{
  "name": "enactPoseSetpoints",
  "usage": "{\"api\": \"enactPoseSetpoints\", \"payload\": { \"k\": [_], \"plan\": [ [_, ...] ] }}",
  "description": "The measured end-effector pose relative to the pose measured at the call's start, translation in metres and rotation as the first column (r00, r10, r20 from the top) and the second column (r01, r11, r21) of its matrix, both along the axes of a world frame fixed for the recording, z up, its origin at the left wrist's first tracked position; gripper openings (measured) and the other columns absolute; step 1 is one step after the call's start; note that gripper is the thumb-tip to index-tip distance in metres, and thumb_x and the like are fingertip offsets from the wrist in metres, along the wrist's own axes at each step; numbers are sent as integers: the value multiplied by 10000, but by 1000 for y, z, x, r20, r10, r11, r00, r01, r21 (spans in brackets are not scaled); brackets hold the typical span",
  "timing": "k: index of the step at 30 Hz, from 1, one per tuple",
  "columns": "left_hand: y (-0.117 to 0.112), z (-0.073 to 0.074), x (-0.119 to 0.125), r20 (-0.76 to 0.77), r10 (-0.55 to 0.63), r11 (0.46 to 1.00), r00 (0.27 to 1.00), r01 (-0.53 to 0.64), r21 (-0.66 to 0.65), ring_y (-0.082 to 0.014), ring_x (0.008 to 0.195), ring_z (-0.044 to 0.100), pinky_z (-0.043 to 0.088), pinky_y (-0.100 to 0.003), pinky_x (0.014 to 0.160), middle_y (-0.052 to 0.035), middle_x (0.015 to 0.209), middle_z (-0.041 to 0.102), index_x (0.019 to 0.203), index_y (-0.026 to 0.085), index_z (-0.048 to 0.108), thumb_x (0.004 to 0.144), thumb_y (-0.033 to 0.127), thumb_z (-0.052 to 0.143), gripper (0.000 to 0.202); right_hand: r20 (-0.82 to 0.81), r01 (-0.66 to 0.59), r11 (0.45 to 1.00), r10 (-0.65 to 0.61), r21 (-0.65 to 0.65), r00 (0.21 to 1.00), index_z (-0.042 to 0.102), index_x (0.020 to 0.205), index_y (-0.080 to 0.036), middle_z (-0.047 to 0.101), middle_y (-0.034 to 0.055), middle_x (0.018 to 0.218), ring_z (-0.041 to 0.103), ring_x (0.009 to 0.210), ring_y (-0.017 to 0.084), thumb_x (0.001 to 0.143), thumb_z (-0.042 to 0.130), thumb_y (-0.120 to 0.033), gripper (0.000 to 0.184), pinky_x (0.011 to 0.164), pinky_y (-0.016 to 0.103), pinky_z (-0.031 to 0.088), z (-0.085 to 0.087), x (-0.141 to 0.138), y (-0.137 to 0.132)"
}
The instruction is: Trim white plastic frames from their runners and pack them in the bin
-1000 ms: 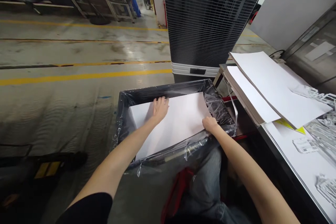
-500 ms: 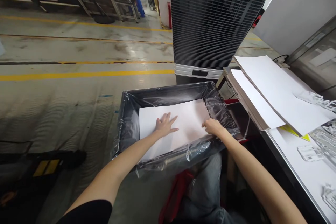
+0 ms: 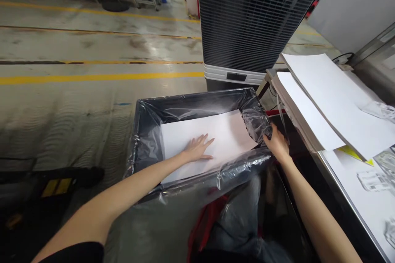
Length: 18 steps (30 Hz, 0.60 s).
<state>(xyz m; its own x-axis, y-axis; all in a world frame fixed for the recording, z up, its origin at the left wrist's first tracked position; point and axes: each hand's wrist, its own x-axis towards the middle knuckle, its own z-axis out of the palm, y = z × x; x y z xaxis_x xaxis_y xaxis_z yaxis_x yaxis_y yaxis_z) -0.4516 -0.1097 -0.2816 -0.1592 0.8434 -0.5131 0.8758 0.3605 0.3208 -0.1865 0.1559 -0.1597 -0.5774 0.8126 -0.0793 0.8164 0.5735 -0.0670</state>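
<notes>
A dark crate [image 3: 185, 98] lined with clear plastic film [image 3: 151, 144] is in front of me, close to my knees. On its bottom lies a white sheet [image 3: 222, 125] that looks like paper or thin card. My left hand [image 3: 198, 148] rests on the sheet's middle, fingers spread. At the crate's right end, my right hand [image 3: 278, 143] grips the film-covered rim, thumb on the inner side and fingers over the edge. Crumpled film bunches between that hand and the sheet's right edge. What lies under the sheet is hidden.
Large white sheets [image 3: 336, 90] are stacked on a table at the right, with clear plastic pieces [image 3: 373, 181] near them. A tall slatted cooler [image 3: 247, 24] stands behind the crate. Yellow lines [image 3: 101, 78] cross the floor. A dark object with yellow patches [image 3: 57, 187] is at lower left.
My right hand has left the sheet's right edge and moved right to the crate's rim. My left hand remains spread on the sheet. The view has tipped slightly downward.
</notes>
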Motion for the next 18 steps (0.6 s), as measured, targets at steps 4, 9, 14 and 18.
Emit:
{"api": "enactPoseSetpoints", "payload": {
  "k": [4,9,14,18],
  "plan": [
    [-21,26,12,97,-130,987,987,138,-84,-402,1614,249,316,-608,1249,-167,1759,236,1631,324,385,774,521,883,1010,-4,31,999,-31,-29,1000,360,1592,-162,653,163,1378,668,1202,352,1055,603,-344,617,972,409,554,0,-2,1],
    [-19,48,-30,-79,102,981,992,-114,-156,-340,1410,533,474,-572,1146,-149,1554,535,1437,187,587,959,407,740,548,-7,48,996,-48,-74,999,412,1578,-153,698,186,1275,692,1159,379,1040,611,-353,607,942,426,565,7,-3,2],
    [-4,57,-105,-351,450,861,821,-504,-74,-333,1359,557,493,-588,1121,-139,1514,540,1431,189,575,1011,407,672,482,-3,59,995,-60,-83,998,462,1551,-139,717,207,1149,711,1057,440,1023,619,-456,636,847,478,576,-1,-2,12],
    [0,70,-126,-324,545,799,773,-596,-78,-327,1339,577,500,-585,1117,-139,1483,569,1396,179,603,1000,396,695,462,5,55,995,-55,-78,998,494,1521,-152,720,194,1126,712,1033,432,1013,618,-486,620,813,451,567,-5,-2,17]
  ]
}}
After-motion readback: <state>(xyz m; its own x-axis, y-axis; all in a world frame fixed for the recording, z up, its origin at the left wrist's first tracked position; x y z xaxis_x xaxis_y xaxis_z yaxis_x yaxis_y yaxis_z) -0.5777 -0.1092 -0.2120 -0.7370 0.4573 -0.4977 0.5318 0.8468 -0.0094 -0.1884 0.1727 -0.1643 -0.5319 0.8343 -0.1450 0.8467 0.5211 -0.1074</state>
